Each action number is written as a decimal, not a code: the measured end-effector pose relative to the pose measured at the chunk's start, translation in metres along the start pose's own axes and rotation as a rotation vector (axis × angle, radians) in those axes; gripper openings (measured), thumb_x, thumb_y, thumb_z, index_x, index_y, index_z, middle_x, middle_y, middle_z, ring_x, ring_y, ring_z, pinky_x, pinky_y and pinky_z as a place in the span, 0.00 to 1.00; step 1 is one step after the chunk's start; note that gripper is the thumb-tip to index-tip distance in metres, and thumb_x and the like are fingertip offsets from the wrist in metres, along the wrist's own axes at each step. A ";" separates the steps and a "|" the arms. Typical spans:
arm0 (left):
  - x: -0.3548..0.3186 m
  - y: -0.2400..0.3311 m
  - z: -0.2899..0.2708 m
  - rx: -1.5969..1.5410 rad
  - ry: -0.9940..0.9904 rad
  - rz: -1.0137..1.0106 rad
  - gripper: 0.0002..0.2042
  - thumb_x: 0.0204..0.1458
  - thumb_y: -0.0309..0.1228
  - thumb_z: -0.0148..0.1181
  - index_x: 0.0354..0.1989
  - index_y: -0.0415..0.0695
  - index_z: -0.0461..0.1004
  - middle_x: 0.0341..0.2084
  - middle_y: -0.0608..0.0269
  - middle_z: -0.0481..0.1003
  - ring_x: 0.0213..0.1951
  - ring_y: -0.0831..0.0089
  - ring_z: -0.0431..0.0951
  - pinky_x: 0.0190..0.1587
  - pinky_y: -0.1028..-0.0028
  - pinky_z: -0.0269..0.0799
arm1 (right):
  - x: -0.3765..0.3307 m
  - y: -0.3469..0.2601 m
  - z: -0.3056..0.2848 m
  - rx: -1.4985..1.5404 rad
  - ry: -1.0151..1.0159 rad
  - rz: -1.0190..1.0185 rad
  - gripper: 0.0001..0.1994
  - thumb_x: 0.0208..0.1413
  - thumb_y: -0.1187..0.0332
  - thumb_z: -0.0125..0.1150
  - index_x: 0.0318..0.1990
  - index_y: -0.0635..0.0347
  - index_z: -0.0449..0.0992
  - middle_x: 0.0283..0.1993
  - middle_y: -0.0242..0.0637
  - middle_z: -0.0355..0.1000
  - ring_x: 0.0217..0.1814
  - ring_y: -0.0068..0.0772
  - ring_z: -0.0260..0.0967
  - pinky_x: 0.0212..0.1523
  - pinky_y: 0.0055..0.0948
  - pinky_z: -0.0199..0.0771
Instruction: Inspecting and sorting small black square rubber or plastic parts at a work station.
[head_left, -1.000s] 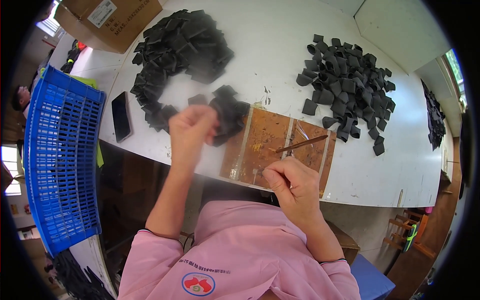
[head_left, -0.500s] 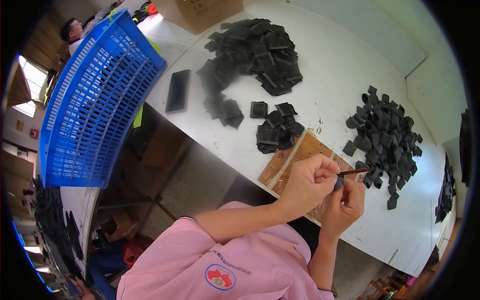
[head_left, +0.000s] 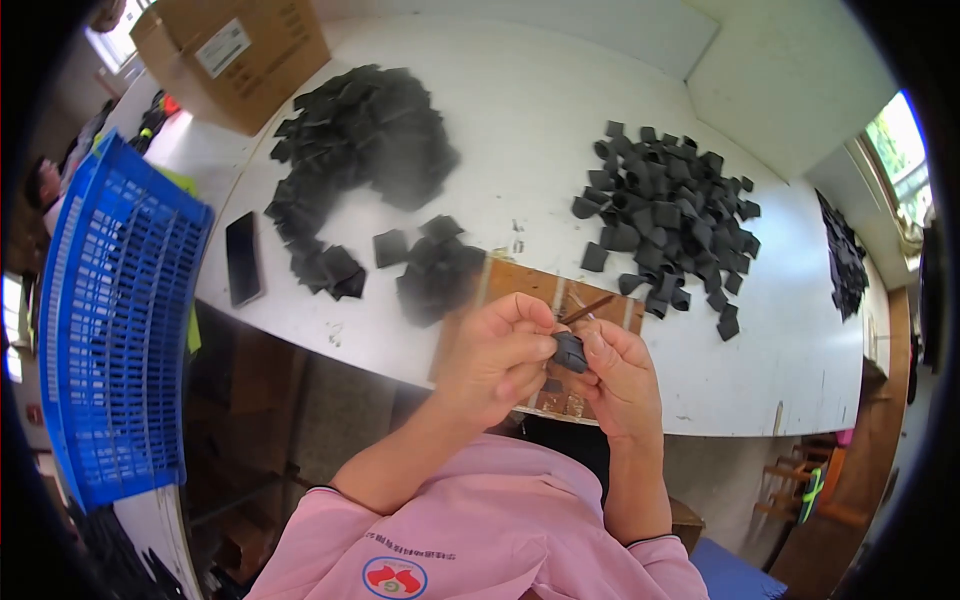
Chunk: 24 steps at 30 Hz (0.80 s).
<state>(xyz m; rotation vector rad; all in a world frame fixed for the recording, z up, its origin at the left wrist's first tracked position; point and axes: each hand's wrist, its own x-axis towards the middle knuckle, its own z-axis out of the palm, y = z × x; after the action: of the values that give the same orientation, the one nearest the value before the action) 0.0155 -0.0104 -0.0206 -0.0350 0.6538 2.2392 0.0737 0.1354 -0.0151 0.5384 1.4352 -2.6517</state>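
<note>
Stick [head_left: 590, 308] aslant, far end rightward

We see the board [head_left: 512, 283] only in part: the left hand [head_left: 500, 355] and right hand [head_left: 620, 375] cover some. Over it, they partly hide the piece [head_left: 570, 352]; we cannot make out the stick's [head_left: 592, 307] near end. Left of it, the small pile [head_left: 440, 280] blurs; below it, the lower edge crops the shirt [head_left: 490, 510].

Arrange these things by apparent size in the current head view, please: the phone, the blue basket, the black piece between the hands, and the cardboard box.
Largest to smallest:
1. Blue basket
2. Cardboard box
3. Phone
4. Black piece, judged by its visible part
</note>
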 end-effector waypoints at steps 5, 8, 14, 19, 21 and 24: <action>0.004 0.032 0.038 -0.150 -0.233 -0.030 0.09 0.51 0.20 0.45 0.41 0.39 0.64 0.23 0.63 0.70 0.07 0.88 0.53 0.09 0.85 0.47 | 0.013 -0.061 0.031 -0.236 -0.146 -0.185 0.12 0.56 0.63 0.47 0.24 0.58 0.64 0.19 0.20 0.54 0.19 0.11 0.44 0.18 0.14 0.43; 0.022 0.024 0.013 0.055 -0.038 -0.033 0.09 0.49 0.21 0.49 0.40 0.39 0.66 0.20 0.67 0.69 0.10 0.90 0.55 0.11 0.86 0.47 | 0.038 -0.026 -0.007 -0.075 -0.308 -0.047 0.13 0.57 0.63 0.47 0.24 0.58 0.64 0.19 0.21 0.53 0.19 0.11 0.44 0.18 0.14 0.43; 0.023 0.008 0.023 0.970 0.055 0.775 0.18 0.49 0.24 0.53 0.50 0.35 0.62 0.28 0.60 0.71 0.30 0.81 0.69 0.33 0.84 0.64 | 0.022 -0.025 0.001 -0.502 -0.048 -0.262 0.06 0.54 0.70 0.50 0.29 0.63 0.68 0.23 0.28 0.63 0.23 0.17 0.57 0.23 0.16 0.56; 0.027 0.020 0.033 1.132 -0.211 0.793 0.09 0.39 0.13 0.52 0.31 0.35 0.72 0.31 0.59 0.72 0.33 0.73 0.72 0.38 0.79 0.66 | 0.006 -0.022 0.005 -0.899 0.166 -0.951 0.14 0.41 0.69 0.62 0.36 0.64 0.69 0.32 0.37 0.64 0.30 0.32 0.64 0.29 0.27 0.65; 0.027 0.013 0.030 0.961 -0.162 0.824 0.08 0.41 0.14 0.51 0.30 0.35 0.72 0.31 0.59 0.72 0.32 0.74 0.71 0.37 0.79 0.66 | 0.005 -0.023 0.014 -1.000 0.152 -1.057 0.16 0.36 0.70 0.65 0.35 0.63 0.70 0.31 0.37 0.65 0.29 0.34 0.65 0.25 0.27 0.66; 0.023 0.010 0.028 0.594 -0.100 0.783 0.03 0.48 0.18 0.50 0.30 0.36 0.70 0.31 0.61 0.71 0.32 0.76 0.70 0.38 0.78 0.66 | 0.011 -0.019 0.018 -1.093 0.201 -1.203 0.14 0.36 0.73 0.65 0.33 0.63 0.71 0.29 0.36 0.65 0.27 0.33 0.65 0.21 0.25 0.65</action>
<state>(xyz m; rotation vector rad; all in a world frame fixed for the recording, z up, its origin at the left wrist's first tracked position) -0.0023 0.0125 0.0028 0.7361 1.4320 2.6247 0.0543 0.1319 0.0057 -0.3127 3.6070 -1.5814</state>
